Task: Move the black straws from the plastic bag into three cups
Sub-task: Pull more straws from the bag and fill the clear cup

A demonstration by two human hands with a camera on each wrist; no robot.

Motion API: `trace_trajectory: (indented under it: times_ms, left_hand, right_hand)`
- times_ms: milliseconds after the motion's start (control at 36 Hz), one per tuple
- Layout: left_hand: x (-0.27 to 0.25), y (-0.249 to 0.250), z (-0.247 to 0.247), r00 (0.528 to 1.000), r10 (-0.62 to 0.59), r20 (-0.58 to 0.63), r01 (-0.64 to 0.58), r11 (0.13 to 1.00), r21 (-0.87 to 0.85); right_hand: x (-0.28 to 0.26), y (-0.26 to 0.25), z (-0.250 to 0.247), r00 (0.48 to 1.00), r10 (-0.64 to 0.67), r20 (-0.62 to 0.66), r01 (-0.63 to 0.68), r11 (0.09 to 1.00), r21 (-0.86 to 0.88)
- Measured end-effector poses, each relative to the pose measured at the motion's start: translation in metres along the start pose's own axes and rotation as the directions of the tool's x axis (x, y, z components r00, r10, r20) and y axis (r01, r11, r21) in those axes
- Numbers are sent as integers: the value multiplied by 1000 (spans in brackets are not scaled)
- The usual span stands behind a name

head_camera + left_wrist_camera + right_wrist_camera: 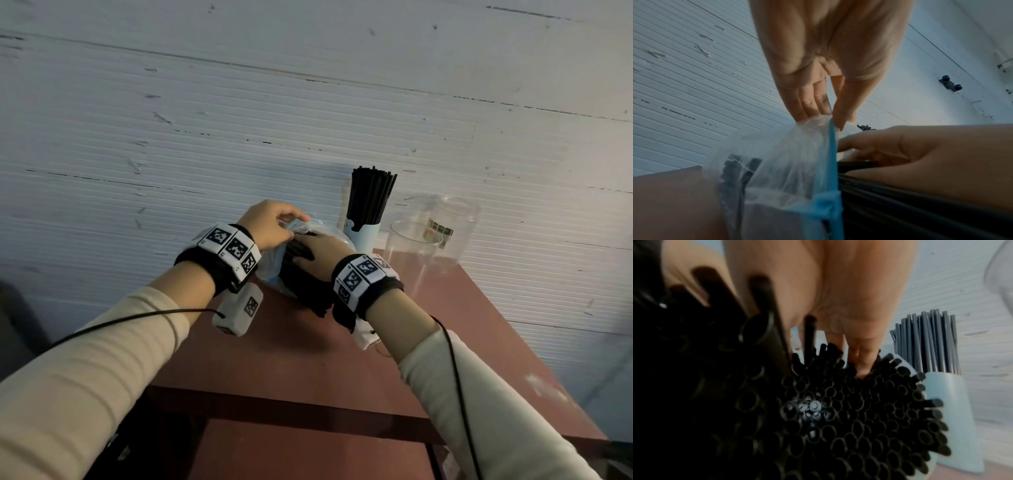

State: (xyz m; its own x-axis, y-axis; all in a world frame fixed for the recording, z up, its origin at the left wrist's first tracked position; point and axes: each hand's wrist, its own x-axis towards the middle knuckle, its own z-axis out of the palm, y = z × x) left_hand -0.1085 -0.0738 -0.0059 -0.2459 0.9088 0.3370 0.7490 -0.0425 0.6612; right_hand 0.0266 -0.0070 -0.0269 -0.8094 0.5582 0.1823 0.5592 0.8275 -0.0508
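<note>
The plastic bag [274,263] sits on the reddish worktop [308,359], just left of the pale blue cup [364,236], which holds a bunch of black straws [371,195] standing upright. The straws in the bag [838,410] lie with their long axis running toward the person, open ends facing the right wrist. The left hand [270,224], palm down, pinches the bag's rim in a narrow grip. The right hand [322,255] reaches into the bag's mouth, fingers curled around some straws. Two clear cups [411,253] stand right of the blue cup.
</note>
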Motion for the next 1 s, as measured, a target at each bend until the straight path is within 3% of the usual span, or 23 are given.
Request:
trace_trajectory:
  times_ms: [167, 333, 750, 861, 1000]
  left_hand:
    - [3, -4, -3, 1000, -2, -2, 2, 1000, 9]
    - [6, -4, -4, 1000, -20, -15, 20, 1000, -10]
    - [0, -8, 1, 1000, 30, 9, -30, 999, 11]
    - [-5, -8, 5, 996, 79, 33, -82, 992, 96]
    - [-16, 8, 11, 951, 291, 109, -304, 943, 136]
  right_hand:
    - [3, 5, 3, 997, -24, 77, 27, 998, -48]
    - [-2, 6, -5, 997, 11, -78, -10, 1000, 14]
    - [-33, 15, -25, 992, -29, -126, 42, 994, 102]
    - [-51, 25, -34, 988, -58, -144, 74, 991, 108]
    - [-73, 35, -44, 984, -65, -165, 83, 991, 107]
